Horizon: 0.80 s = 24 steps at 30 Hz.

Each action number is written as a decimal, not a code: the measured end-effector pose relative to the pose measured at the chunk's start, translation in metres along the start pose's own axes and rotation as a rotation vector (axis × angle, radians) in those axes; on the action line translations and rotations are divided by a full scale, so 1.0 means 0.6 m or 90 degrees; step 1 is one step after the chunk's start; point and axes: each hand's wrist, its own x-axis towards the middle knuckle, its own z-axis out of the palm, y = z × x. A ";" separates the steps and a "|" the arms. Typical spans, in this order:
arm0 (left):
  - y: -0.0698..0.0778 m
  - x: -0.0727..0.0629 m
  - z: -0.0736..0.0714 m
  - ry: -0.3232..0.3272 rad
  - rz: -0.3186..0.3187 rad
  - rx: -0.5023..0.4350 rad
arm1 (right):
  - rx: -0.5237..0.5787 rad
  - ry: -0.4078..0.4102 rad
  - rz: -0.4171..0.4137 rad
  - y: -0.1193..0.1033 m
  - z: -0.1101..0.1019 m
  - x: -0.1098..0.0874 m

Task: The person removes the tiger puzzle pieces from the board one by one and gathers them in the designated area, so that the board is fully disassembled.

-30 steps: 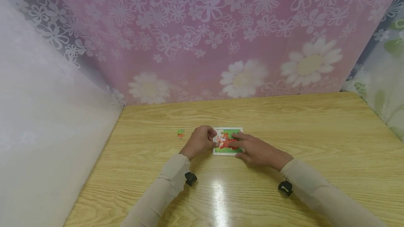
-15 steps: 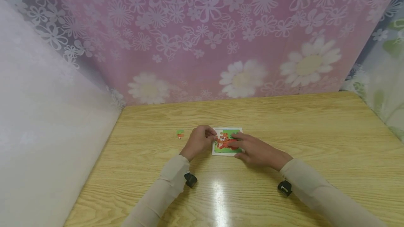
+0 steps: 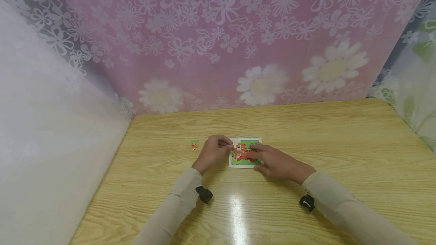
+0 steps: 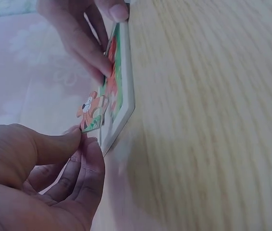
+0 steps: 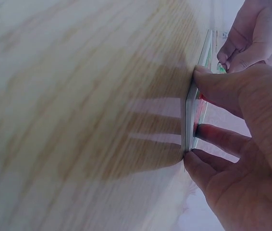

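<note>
A: And there it was — we saw the left hand pinch a puzzle piece between thumb and fingertips!

B: Where did we have that piece?

A: Over the left end of the puzzle board, tilted, tiger face showing. Whether it touched the board, we couldn't tell.

B: And the right hand?

A: Spread wide, fingers fairly straight, clutching nothing. We caught fingertips resting on the picture and the thumb at the board's near edge.

B: The board itself lay flat on the wooden table, white-rimmed, orange and green inside — and we spotted a pale gap at its far left corner!

A: We also had a loose piece, green and orange, on the table left of the left hand, well apart from the board.

B: Behind it all, we had a pink flowered curtain.
</note>
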 end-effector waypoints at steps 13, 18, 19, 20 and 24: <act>-0.018 -0.016 -0.049 0.040 -0.047 -0.035 | -0.007 0.005 -0.016 0.001 -0.001 0.000; -0.035 -0.026 -0.077 0.064 -0.064 -0.040 | -0.019 0.015 -0.032 0.000 -0.002 0.000; -0.039 -0.029 -0.082 0.068 -0.068 -0.046 | -0.021 0.017 -0.036 0.000 -0.002 0.000; -0.042 -0.031 -0.087 0.072 -0.070 -0.046 | -0.023 0.019 -0.039 0.000 -0.002 0.000; -0.050 -0.038 -0.106 0.084 -0.076 -0.051 | -0.024 0.026 -0.044 0.000 -0.002 -0.001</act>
